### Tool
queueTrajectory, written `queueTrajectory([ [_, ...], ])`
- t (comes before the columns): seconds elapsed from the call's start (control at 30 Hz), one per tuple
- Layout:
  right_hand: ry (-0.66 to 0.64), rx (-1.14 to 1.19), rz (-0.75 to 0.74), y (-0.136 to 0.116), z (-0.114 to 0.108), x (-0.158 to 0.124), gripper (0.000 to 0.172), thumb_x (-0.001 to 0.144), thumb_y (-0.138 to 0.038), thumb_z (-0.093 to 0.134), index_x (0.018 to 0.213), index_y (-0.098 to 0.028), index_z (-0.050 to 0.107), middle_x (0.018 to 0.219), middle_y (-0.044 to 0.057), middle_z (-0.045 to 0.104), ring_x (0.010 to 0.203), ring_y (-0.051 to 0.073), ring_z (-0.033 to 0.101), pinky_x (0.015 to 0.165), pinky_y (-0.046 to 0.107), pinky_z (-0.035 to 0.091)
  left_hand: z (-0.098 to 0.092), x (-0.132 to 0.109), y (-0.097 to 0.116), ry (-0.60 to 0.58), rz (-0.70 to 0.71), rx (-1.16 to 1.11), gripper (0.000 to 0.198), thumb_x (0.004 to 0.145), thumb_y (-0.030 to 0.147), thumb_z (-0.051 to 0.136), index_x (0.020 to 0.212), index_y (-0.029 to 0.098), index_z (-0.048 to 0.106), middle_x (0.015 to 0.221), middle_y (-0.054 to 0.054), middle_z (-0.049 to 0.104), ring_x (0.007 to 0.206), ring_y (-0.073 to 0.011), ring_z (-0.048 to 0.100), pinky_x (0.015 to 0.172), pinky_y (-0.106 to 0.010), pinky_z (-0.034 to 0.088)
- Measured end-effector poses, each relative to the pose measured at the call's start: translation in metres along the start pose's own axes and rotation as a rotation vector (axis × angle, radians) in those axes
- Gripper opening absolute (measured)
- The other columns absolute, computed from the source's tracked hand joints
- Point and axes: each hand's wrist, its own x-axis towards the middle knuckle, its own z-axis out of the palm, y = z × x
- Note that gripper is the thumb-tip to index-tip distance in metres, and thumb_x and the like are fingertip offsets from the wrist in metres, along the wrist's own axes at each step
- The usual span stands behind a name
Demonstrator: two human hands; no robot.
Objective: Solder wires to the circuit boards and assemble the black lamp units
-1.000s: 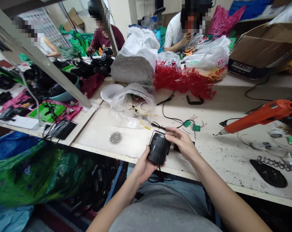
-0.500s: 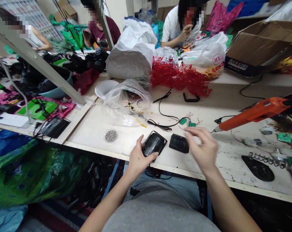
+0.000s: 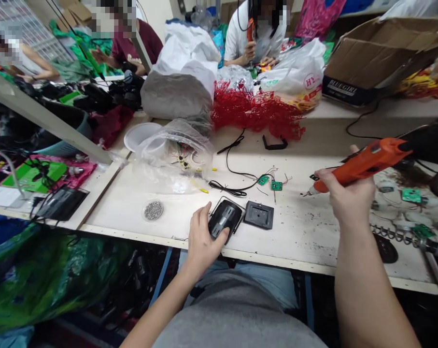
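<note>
My left hand [image 3: 205,237] is closed around a black plastic housing [image 3: 226,218] with a wire bracket, keeping it on the bench near the front edge. Just right of the housing lies a black rectangular cover [image 3: 259,215], flat and touched by neither hand. My right hand [image 3: 349,193] is wrapped round an orange electric screwdriver [image 3: 373,162], whose bit points left, above the bench. Small green circuit boards [image 3: 276,185] with thin wires lie beyond the cover. A round dish of small screws [image 3: 153,210] stands left of my left hand.
A clear plastic bag [image 3: 175,154] of parts and a white bowl [image 3: 141,137] stand behind the dish. Red netting [image 3: 255,108] hangs over the back ledge beside a cardboard box [image 3: 371,63]. A coiled spring [image 3: 396,233] lies at right. Co-workers sit opposite.
My right hand has moved right from beside the cover and taken hold of the electric screwdriver. The cover now lies flatter, its recessed face showing. My left hand still holds the housing.
</note>
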Motion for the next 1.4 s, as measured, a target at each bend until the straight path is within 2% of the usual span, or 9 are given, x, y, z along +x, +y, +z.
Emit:
queueTrajectory([
  [0.17,-0.126,0.227,-0.038,-0.042,0.007,-0.032,0.081,0.065,-0.046,0.087,0.135,-0.024,0.052,0.069,-0.004,0.062,0.055,0.017,0.055,0.061,0.033,0.051,0.005,0.008,0.020,-0.082,0.115,0.185,0.066,0.083,0.048,0.072,0.140,0.020,0.054,0.140,-0.019,0.052,0.127,-0.0366,0.053,0.106,-0.054,0.047],
  [0.23,-0.273,0.334,-0.041,-0.059,0.009,-0.048,0.082,0.072,-0.063,0.083,0.137,-0.026,0.049,0.072,-0.001,0.063,0.060,0.019,0.058,0.064,0.035,0.051,0.006,0.014,0.022,-0.150,0.088,0.164,0.065,0.081,0.046,0.074,0.139,0.021,0.055,0.136,-0.017,0.058,0.124,-0.0348,0.056,0.106,-0.052,0.047],
  [0.33,-0.471,0.461,0.036,-0.074,0.015,-0.067,0.102,0.062,-0.094,0.066,0.136,-0.027,0.049,0.077,0.002,0.065,0.068,0.024,0.062,0.069,0.041,0.054,0.000,0.021,0.013,-0.211,0.058,0.074,0.059,0.084,0.036,0.068,0.139,0.021,0.054,0.135,-0.013,0.062,0.124,-0.0315,0.057,0.110,-0.049,0.046],
  [0.47,-0.602,0.537,0.162,-0.081,0.023,-0.083,0.101,0.064,-0.101,0.051,0.130,-0.024,0.059,0.079,0.005,0.065,0.072,0.026,0.064,0.065,0.041,0.054,-0.014,0.024,-0.003,-0.263,0.009,0.015,0.056,0.086,0.031,0.060,0.141,0.020,0.054,0.148,-0.013,0.053,0.135,-0.0310,0.051,0.115,-0.050,0.042],
  [0.7,-0.592,0.592,0.159,-0.096,0.037,-0.100,0.086,0.080,-0.097,0.030,0.116,-0.029,0.069,0.063,0.003,0.060,0.056,0.023,0.059,0.051,0.035,0.048,-0.013,0.017,0.008,-0.276,0.091,0.165,0.050,0.097,0.027,0.049,0.147,0.026,0.051,0.154,-0.013,0.048,0.135,-0.0307,0.049,0.114,-0.052,0.041],
  [0.9,-0.475,0.843,0.298,-0.104,0.043,-0.117,0.072,0.066,-0.090,0.066,0.096,-0.026,0.073,0.080,0.004,0.069,0.051,0.019,0.058,0.049,0.035,0.048,-0.010,0.020,0.008,-0.243,0.158,0.258,0.064,0.084,0.044,0.076,0.141,0.025,0.056,0.150,-0.015,0.053,0.126,-0.0346,0.055,0.107,-0.052,0.047],
  [1.07,-0.633,0.907,0.250,-0.103,0.035,-0.124,0.066,0.072,-0.082,0.065,0.106,-0.027,0.077,0.072,0.004,0.066,0.060,0.023,0.061,0.054,0.036,0.048,-0.012,0.020,0.009,-0.268,0.106,0.240,0.066,0.077,0.031,0.082,0.137,0.025,0.056,0.153,-0.014,0.052,0.125,-0.0344,0.057,0.106,-0.053,0.048],
  [1.27,-0.624,0.874,0.217,-0.098,0.036,-0.131,0.073,0.071,-0.087,0.061,0.110,-0.026,0.073,0.070,0.004,0.065,0.061,0.024,0.060,0.056,0.037,0.046,-0.014,0.024,0.005,-0.266,0.029,0.128,0.067,0.070,0.026,0.081,0.133,0.024,0.056,0.147,-0.011,0.058,0.130,-0.0326,0.058,0.109,-0.051,0.048],
  [1.4,-0.685,0.910,0.179,-0.099,0.038,-0.134,0.063,0.082,-0.080,0.054,0.114,-0.029,0.072,0.073,0.003,0.065,0.067,0.024,0.061,0.066,0.039,0.050,-0.016,0.027,0.002,-0.274,0.039,0.108,0.068,0.067,0.024,0.079,0.131,0.023,0.056,0.144,-0.010,0.061,0.129,-0.0316,0.060,0.109,-0.049,0.050],
])
